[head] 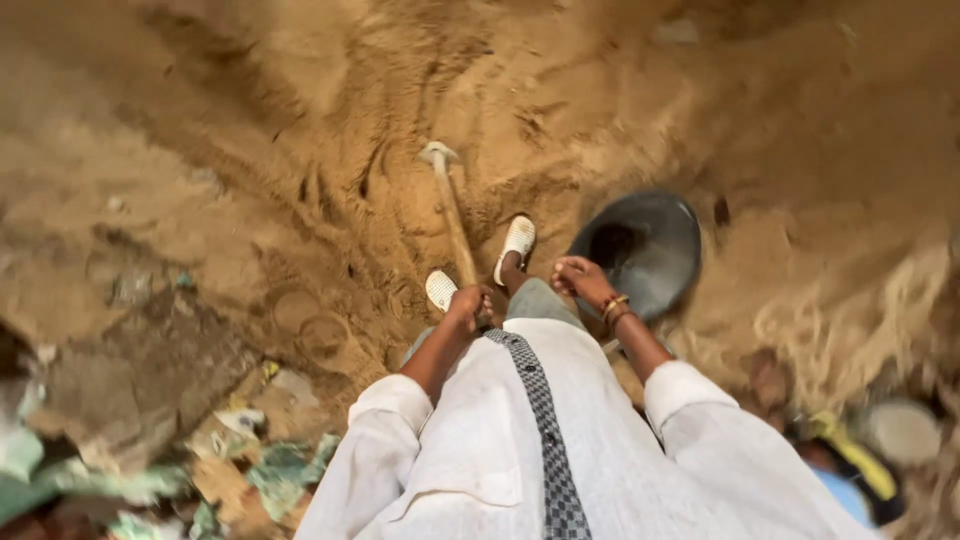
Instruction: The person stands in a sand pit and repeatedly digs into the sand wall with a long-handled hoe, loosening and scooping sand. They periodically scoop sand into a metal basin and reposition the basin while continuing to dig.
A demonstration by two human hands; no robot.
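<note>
While the hoe (452,215) stands with its blade sunk in the sand (300,150) ahead of the two white shoes (516,240), its wooden shaft is gripped near the top by the left hand (468,305), which is clenched around it. The right hand (580,280), with bangles at the wrist, is held just beside the shaft; its fingers are curled, but whether anything is grasped cannot be told. A dark round pan (645,250) lies on the sand just right of the feet, touching neither hand. Rubble and scraps of green and white litter (260,470) are seen toward the lower left corner of the ground, and a yellow and blue object, too blurred to identify, at the lower right. For the digging to be done well, it is judged that the shaft should be held with both hands set apart, the blade drawn toward the feet in short pulls, and the feet kept clear of its edge. The loosened sand is best heaped beside the pan, so little is spilled when it is filled.
</note>
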